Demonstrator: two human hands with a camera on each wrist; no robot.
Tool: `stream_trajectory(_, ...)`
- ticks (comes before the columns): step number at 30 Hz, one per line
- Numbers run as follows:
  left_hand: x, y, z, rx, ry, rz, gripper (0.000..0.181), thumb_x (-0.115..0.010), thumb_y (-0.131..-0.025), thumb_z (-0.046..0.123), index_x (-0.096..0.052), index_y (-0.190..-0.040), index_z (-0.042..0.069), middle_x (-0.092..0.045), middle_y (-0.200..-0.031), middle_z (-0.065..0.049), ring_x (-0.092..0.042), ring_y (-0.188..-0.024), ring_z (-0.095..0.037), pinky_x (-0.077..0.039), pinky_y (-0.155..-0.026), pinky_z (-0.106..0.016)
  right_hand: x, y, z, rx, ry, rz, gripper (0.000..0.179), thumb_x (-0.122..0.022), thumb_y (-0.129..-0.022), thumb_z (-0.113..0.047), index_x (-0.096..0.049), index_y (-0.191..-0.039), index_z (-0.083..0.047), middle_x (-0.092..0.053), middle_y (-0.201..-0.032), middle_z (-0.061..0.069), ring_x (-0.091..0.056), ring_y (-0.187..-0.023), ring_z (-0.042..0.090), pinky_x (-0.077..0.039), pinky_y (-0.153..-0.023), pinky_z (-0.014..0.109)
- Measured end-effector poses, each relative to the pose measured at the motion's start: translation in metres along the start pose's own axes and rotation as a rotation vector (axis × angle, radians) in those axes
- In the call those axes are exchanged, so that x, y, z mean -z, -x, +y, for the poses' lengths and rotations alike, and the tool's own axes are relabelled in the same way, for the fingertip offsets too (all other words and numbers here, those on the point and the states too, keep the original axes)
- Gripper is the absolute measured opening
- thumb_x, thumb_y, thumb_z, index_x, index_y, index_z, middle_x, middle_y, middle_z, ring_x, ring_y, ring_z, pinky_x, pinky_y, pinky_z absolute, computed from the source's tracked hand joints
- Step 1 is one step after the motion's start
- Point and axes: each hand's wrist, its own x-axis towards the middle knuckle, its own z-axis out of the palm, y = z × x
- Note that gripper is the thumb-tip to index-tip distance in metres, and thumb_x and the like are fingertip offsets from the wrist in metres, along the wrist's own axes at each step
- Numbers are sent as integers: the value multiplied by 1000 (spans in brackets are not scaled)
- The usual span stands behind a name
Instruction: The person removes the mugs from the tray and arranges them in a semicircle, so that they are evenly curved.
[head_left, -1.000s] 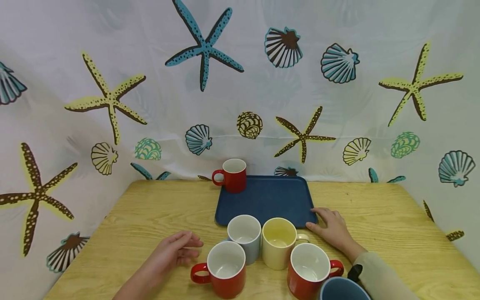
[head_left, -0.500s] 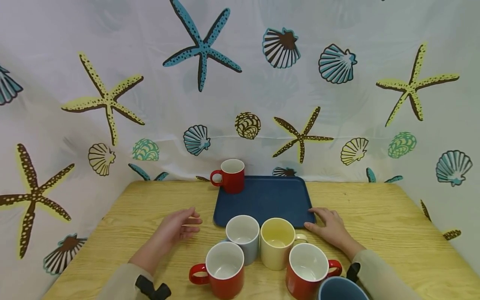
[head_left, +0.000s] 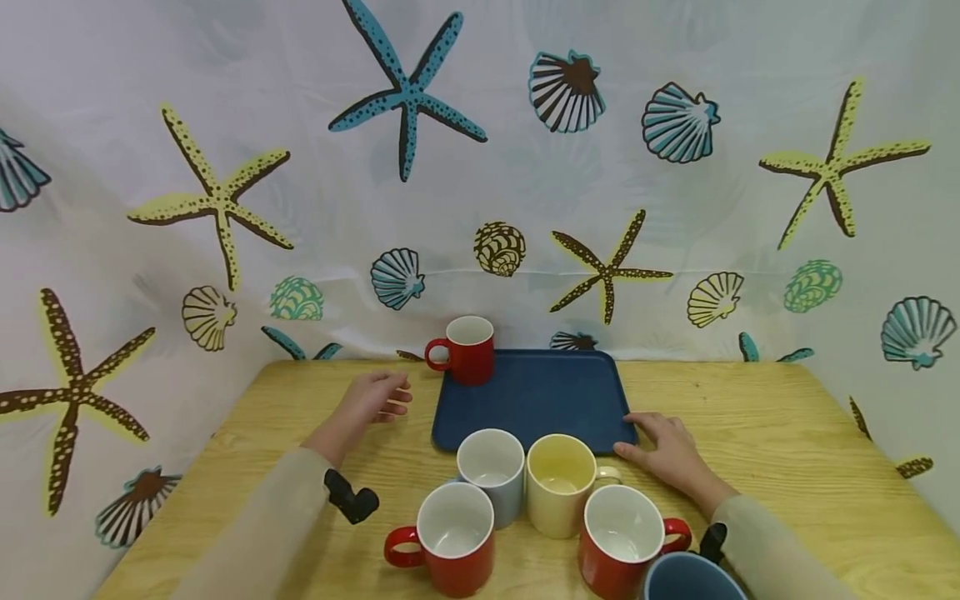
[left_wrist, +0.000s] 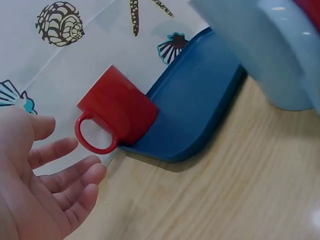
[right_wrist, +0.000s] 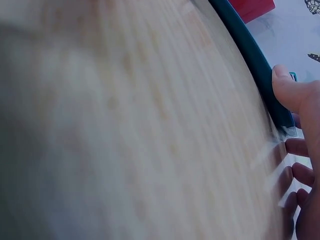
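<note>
My left hand (head_left: 372,398) hovers over the wooden table, left of a blue tray (head_left: 547,400), fingers relaxed and holding nothing. On the tray's back left corner stands a red mug (head_left: 471,360) with a white inside. Its handle points left, and in the left wrist view my fingertips (left_wrist: 94,172) are just short of that handle. At the tray's front right corner my right hand (head_left: 663,454) holds the rim between thumb and fingers. The right wrist view shows the thumb (right_wrist: 284,87) against the tray's edge.
In front of the tray stand a light blue mug (head_left: 491,492) and a cream mug (head_left: 555,504). Nearer are two red mugs, one left (head_left: 457,562) and one right (head_left: 618,558), plus a blue mug (head_left: 693,579). A patterned cloth (head_left: 480,183) hangs behind the table.
My left hand has moved forward from beside the near red mug to level with the tray's back half. The right hand stays at the tray's corner.
</note>
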Motion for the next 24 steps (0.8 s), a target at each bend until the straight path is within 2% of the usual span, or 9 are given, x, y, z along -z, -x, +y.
stream_trajectory(4, 0, -12, 5, -9, -28, -1, 47, -45, -97, 39, -54, -117, -3, -61, -110, -19, -64, -84, -24, -50, -80, -38, 0, 0, 1, -2, 7, -1, 66, -61, -81, -57, -54, -129, -13, -49, -133, 16, -37, -118, 36, -26, -96, 58)
stream_trajectory(8, -3, -22, 10, -37, -79, 30, 48, -46, -97, 40, -54, -116, -3, -61, -109, -20, -63, -88, -29, -49, -78, -38, 0, 0, 1, 2, 6, 7, 67, -61, -81, -58, -54, -129, -13, -49, -133, 16, -37, -118, 37, -25, -96, 59)
stream_trajectory(17, -19, -41, 21, -22, -94, 65, 52, -49, -96, 39, -49, -124, -4, -61, -109, -22, -61, -96, -34, -50, -77, -34, 2, 2, 5, 5, 7, 20, 65, -63, -80, -55, -55, -128, -12, -50, -131, 16, -38, -117, 37, -26, -96, 58)
stream_trajectory(21, -20, -47, 23, -18, -158, 101, 50, -49, -96, 38, -49, -121, -5, -60, -107, -22, -60, -92, -33, -50, -76, -34, 0, 0, 4, 11, 4, 16, 67, -62, -80, -58, -54, -129, -12, -50, -132, 16, -38, -117, 36, -27, -96, 58)
stream_trajectory(24, -19, -52, 26, -13, -198, 104, 48, -49, -96, 38, -50, -118, -5, -59, -108, -22, -60, -90, -31, -50, -77, -36, 1, -1, 4, 13, 7, 15, 67, -61, -80, -59, -54, -129, -12, -50, -132, 15, -38, -116, 35, -27, -96, 57)
